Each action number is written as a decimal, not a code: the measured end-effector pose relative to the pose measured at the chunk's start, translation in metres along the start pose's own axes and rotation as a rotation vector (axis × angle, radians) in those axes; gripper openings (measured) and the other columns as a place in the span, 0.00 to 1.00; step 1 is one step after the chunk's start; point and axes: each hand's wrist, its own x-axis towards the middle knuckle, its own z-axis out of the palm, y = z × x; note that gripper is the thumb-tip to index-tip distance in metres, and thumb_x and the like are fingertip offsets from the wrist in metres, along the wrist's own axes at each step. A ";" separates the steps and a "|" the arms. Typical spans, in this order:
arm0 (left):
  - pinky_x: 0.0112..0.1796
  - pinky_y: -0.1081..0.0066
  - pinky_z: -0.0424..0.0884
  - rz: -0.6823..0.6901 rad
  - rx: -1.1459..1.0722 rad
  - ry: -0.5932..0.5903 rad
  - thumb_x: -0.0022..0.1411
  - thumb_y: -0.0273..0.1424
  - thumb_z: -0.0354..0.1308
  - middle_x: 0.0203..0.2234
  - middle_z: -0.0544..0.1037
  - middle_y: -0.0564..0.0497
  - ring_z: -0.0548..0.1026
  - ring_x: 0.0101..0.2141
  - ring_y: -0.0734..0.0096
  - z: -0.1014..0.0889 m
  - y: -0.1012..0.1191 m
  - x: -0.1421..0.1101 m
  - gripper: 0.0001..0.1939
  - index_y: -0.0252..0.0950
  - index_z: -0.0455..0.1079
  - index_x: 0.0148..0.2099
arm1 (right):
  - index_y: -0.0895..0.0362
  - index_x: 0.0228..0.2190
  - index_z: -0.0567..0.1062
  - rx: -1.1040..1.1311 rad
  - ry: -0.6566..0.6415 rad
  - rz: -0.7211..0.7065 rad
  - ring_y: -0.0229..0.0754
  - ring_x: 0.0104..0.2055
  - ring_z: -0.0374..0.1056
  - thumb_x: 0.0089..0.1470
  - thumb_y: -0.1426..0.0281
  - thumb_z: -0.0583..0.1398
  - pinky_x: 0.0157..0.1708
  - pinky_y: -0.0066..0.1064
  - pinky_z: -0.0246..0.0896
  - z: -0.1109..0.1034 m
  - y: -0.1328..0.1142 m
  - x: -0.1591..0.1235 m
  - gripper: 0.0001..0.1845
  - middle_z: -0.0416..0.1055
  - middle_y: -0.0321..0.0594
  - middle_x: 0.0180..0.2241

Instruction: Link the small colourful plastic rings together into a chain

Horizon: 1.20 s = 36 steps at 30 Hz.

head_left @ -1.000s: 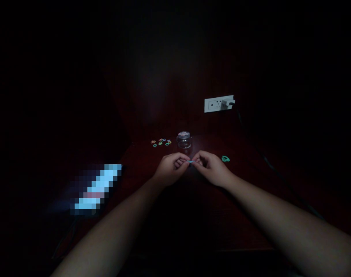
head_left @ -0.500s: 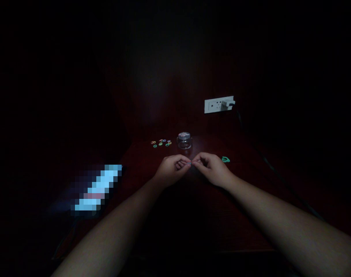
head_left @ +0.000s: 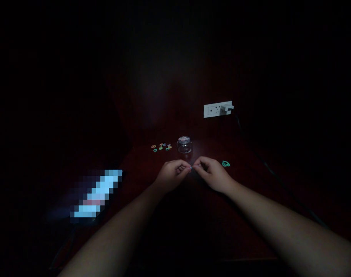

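My left hand (head_left: 173, 175) pinches a tiny light-blue piece (head_left: 190, 167) between thumb and forefinger, over the middle of the dark red table. It looks like a small rubber hair tie, but most of it is hidden by the fingertips. My right hand (head_left: 211, 173) is pinched closed beside it, fingertips almost at the blue piece; whether they grip part of it is unclear. Beyond my hands stands a clear jar (head_left: 184, 147) with its lid on. Several small coloured loops (head_left: 160, 147) lie left of the jar. Green loops (head_left: 226, 164) rest to the right of my right hand.
A lit, pixelated screen (head_left: 98, 196) lies at the left side of the table (head_left: 192, 231). On the back wall is a white socket panel (head_left: 211, 110) with a plugged-in charger (head_left: 227, 109). Its dark cable (head_left: 267, 167) runs down the right side.
The whole view has shifted, so everything sits slightly lower. My fingertips have drawn a little apart, and the light-blue piece shows more clearly at my left fingertips.
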 end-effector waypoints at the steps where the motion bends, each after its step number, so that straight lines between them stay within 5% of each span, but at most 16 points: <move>1: 0.27 0.77 0.65 0.001 0.004 0.006 0.57 0.34 0.53 0.27 0.76 0.50 0.69 0.25 0.77 0.000 0.000 0.000 0.10 0.33 0.72 0.35 | 0.59 0.26 0.69 0.003 -0.008 0.005 0.34 0.24 0.59 0.51 0.67 0.53 0.23 0.25 0.53 0.000 0.001 0.000 0.08 0.64 0.35 0.21; 36: 0.26 0.79 0.65 -0.043 -0.081 -0.039 0.53 0.34 0.56 0.25 0.73 0.52 0.67 0.24 0.79 0.005 -0.008 -0.001 0.10 0.33 0.70 0.36 | 0.59 0.27 0.69 0.044 -0.047 0.012 0.33 0.24 0.58 0.50 0.69 0.55 0.24 0.25 0.53 0.002 0.004 0.000 0.06 0.64 0.34 0.22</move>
